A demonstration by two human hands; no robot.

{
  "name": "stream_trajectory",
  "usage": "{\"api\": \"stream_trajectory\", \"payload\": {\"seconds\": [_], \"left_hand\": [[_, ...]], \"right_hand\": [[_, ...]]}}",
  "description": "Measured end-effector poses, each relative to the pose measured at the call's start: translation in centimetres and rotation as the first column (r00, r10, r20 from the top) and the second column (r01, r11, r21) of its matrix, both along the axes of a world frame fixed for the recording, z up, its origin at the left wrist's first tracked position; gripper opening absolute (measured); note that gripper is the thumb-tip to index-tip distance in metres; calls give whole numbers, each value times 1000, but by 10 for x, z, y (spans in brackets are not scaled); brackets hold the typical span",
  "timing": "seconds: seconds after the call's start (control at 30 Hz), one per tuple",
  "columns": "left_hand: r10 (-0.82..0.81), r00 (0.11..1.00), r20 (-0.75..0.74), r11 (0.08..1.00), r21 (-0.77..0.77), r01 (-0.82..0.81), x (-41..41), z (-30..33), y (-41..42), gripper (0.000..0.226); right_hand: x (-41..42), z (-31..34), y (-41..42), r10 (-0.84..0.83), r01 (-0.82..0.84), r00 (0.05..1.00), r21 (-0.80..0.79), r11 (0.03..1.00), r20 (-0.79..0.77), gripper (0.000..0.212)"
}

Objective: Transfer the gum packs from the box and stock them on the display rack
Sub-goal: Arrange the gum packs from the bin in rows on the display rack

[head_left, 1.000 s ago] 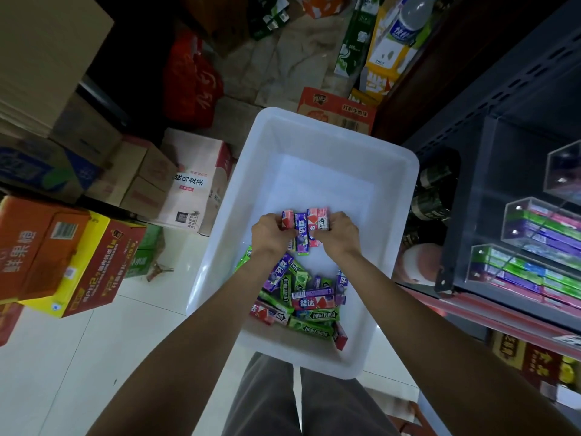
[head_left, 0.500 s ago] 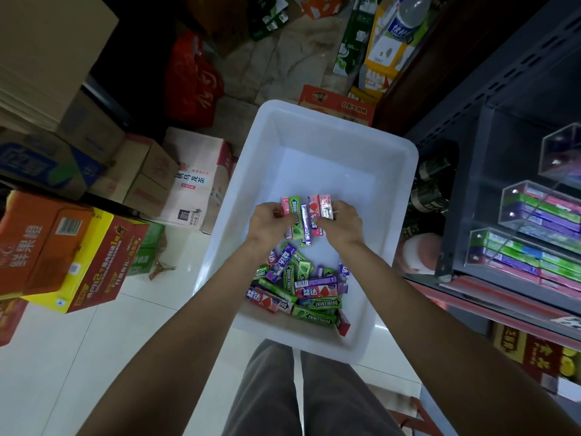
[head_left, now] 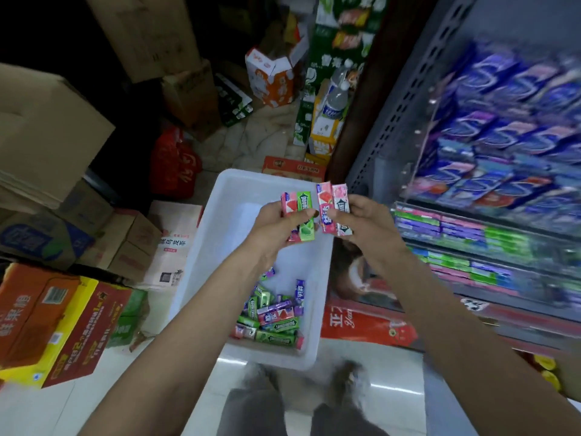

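Our left hand (head_left: 276, 228) gripped two gum packs, a pink pack (head_left: 288, 205) and a green pack (head_left: 305, 215), with the thumb laid across their fronts and the fingers curled behind. Our right hand (head_left: 366, 223) pinched two pink-and-white packs (head_left: 333, 212) side by side, thumb in front and fingers closed behind them. The two handfuls were just beside each other, held upright above the far right part of the white box (head_left: 220, 247).

In the near end of that box lay the loose gum packs (head_left: 270, 316), green, purple and pink, piled on one another. The box stood on the pale floor (head_left: 47, 410), just past our knees.

To the right stood the display rack (head_left: 471, 240), its clear tiers holding rows of green, purple and pink packs, with blurred blue packets higher up. To the left sat an orange and yellow carton (head_left: 47, 322) and brown cardboard boxes (head_left: 47, 136), and far off a red bag (head_left: 173, 162).
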State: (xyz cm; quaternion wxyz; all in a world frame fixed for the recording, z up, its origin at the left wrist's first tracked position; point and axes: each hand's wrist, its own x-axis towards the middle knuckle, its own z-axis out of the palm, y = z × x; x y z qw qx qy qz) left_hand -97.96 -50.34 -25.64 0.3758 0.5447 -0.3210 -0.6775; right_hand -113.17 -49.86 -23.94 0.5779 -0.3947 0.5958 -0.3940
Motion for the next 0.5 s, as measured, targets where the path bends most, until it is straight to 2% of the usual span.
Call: {"api": "stream_trajectory", "payload": {"seconds": [0.1,0.17,0.27,0.37,0.5], "left_hand": [[-35,994,107,993,-106,47,-50,27,1,8],[-50,992,119,984,-164,69,-90,39,7,12],[-86,984,157,957,-262,126,-161,54,19,5],[-18,979,202,933,-348,89,-240,68,33,12],[7,984,179,916,-397,65,-333,80,52,17]], "right_hand": [[-45,27,8,-26,26,1000,-79,997,-5,24],[-83,42,17,-33,29,999,-120,992,-28,25],[-152,59,33,-36,30,999,-177,984,-32,25],[-229,72,50,-64,62,998,-192,979,-5,25],[-323,82,68,-94,86,995,-192,978,-33,10]]}}
